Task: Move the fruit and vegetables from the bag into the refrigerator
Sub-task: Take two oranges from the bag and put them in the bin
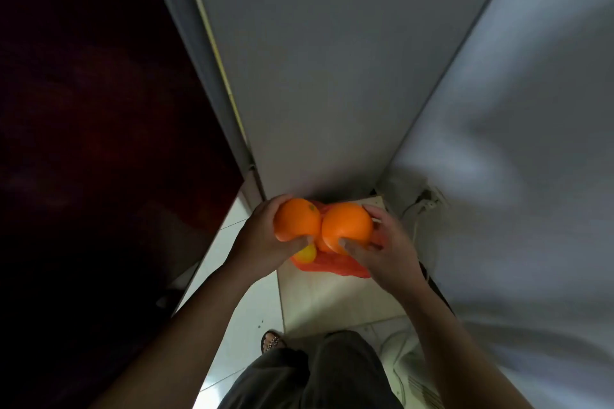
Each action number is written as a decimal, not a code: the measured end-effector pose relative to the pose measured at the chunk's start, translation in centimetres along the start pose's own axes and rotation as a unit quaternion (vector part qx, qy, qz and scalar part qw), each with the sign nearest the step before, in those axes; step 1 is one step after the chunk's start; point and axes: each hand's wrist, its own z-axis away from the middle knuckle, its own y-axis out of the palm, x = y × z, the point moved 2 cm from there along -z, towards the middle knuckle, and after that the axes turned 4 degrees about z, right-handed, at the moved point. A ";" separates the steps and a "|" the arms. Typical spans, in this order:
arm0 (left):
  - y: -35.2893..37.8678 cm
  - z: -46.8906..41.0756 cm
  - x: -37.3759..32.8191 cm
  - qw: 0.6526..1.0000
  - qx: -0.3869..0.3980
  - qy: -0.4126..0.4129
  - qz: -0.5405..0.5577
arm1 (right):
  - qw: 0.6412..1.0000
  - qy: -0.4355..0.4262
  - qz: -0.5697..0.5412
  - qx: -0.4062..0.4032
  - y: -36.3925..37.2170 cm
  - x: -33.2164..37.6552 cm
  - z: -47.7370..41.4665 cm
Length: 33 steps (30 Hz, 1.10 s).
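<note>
Two fruits are held touching at frame centre, just above the red bag (332, 268): the left-side orange (296, 218) is gripped in the curled left hand (265, 241), the right-side orange (347, 224) in the curled right hand (387, 254), and either could be dropped if knocked together.

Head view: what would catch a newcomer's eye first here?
The left hand grips the left orange and the right hand grips the right orange, the two touching at centre frame. Beneath them lies a red bag, a yellow fruit showing at its left edge.
</note>
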 end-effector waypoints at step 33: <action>2.9 28.6 3.7 0.894 -0.362 -0.249 0.087 | 0.877 -0.120 0.018 0.464 7.1 3.1 9.8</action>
